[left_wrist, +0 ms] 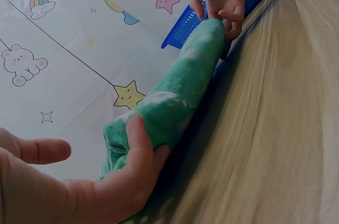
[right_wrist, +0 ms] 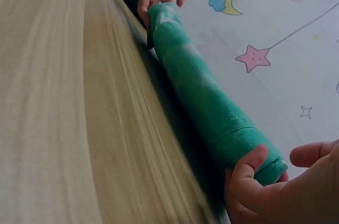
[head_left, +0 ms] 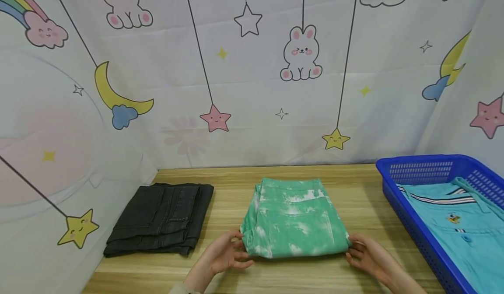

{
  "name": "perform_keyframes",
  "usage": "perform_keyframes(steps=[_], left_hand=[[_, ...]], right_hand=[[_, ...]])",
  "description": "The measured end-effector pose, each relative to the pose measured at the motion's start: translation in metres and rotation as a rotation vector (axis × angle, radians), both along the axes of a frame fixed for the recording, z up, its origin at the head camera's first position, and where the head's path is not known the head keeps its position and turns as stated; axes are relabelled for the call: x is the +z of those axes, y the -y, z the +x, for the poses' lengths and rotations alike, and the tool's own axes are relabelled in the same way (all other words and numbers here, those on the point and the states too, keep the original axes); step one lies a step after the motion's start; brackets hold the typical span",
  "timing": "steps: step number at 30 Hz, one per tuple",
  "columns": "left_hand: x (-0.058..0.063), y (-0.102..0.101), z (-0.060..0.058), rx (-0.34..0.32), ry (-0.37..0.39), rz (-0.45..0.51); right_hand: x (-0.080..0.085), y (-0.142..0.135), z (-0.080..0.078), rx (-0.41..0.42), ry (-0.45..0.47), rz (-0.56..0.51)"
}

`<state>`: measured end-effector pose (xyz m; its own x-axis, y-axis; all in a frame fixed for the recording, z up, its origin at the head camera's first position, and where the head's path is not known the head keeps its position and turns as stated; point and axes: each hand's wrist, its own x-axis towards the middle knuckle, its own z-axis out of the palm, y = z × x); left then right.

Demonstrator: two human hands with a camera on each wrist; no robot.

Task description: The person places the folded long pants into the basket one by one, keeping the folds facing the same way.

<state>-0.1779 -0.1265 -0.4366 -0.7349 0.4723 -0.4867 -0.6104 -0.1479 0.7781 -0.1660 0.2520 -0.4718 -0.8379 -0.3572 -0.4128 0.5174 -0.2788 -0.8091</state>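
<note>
Here the left hand (head_left: 227,255) and right hand (head_left: 369,259), loosely spread, touch the near corners of the folded green garment (head_left: 297,224) on the surface (head_left: 232,187), where an uneven push could skew its layers.

You can read no text, brand, number or sign in any view; the small embroidered emblem (head_left: 453,218) on the light blue garment (head_left: 482,235) is too small for you to make out any lettering.
</note>
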Motion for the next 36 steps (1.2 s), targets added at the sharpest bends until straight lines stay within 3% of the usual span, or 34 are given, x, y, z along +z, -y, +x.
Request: perform_keyframes(steps=[8,15,27,36], left_hand=[[-0.002,-0.003,-0.006,-0.022,-0.053,-0.057],[-0.003,-0.005,-0.010,-0.021,-0.117,-0.089],[-0.004,-0.006,-0.012,-0.013,-0.095,-0.070],[-0.005,-0.004,-0.012,-0.035,-0.132,-0.107]], right_hand=[[0.012,0.016,0.002,-0.039,-0.044,0.234],[0.025,0.025,0.004,-0.043,-0.086,0.359],[0.028,0.028,0.004,-0.034,-0.065,0.363],[0.026,0.023,0.005,0.015,-0.080,0.338]])
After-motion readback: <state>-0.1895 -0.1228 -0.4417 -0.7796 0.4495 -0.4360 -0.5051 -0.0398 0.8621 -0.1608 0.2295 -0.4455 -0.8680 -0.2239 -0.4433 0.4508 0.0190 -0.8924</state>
